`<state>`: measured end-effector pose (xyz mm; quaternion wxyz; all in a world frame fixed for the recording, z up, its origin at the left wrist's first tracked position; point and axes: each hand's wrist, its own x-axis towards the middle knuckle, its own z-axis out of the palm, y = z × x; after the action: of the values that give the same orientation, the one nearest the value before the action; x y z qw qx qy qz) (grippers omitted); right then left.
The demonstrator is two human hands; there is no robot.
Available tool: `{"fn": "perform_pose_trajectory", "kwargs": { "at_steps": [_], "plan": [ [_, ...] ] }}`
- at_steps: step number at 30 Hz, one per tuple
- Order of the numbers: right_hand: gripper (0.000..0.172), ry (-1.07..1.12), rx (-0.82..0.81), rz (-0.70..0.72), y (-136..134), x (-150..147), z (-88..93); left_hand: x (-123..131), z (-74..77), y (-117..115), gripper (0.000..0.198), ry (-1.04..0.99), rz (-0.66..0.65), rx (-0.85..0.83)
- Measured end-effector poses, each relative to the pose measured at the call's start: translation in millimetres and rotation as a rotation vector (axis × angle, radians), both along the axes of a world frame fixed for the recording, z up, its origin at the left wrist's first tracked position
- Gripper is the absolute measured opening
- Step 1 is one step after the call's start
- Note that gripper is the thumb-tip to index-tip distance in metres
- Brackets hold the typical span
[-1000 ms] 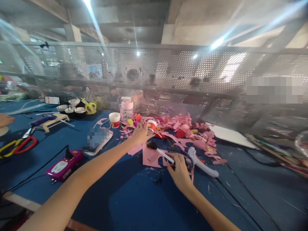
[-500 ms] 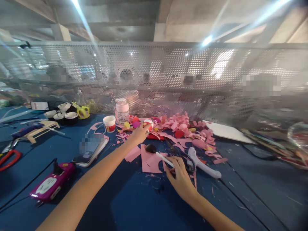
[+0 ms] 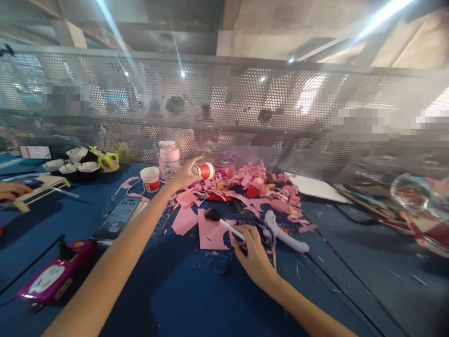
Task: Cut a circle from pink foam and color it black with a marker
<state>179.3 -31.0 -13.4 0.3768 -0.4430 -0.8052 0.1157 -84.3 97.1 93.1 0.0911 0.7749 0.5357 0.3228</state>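
Observation:
My left hand (image 3: 186,176) reaches to the back of the table, its fingers and thumb around the left end of a red-and-white paper cup (image 3: 206,171) tipped on its side over the pink scraps (image 3: 252,180). A second paper cup (image 3: 151,180) stands upright to the left, in front of a pink-lidded bottle (image 3: 169,159). My right hand (image 3: 255,257) is closed on the white handle of a brush (image 3: 229,228). Its dark bristles rest over a sheet of pink paper (image 3: 210,236). A white glue gun (image 3: 286,236) lies just right of that hand.
On the left are a phone (image 3: 117,217), a purple power strip (image 3: 58,274), several black-and-white cups (image 3: 87,171) and another person's hand (image 3: 14,191). At the right lie a white board (image 3: 315,188) and a clear container (image 3: 421,210). A perforated screen (image 3: 224,103) runs along the back.
The view has turned slightly right. My left hand has shifted from atop the paper cup to its left end, and the cup sits a little higher. Another person's hand has appeared at left.

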Motion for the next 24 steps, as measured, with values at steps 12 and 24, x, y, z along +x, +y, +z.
{"fn": "perform_pose_trajectory", "kwargs": {
  "at_steps": [12,24],
  "plan": [
    [0.028,0.024,-0.026,-0.018,1,0,-1.4,-62,37.2,-20,0.063,0.196,0.04,-0.293],
    [0.03,0.024,-0.026,-0.019,1,1,0.3,-18,-2.3,0,0.086,0.312,0.137,-0.186]
  ]
}}
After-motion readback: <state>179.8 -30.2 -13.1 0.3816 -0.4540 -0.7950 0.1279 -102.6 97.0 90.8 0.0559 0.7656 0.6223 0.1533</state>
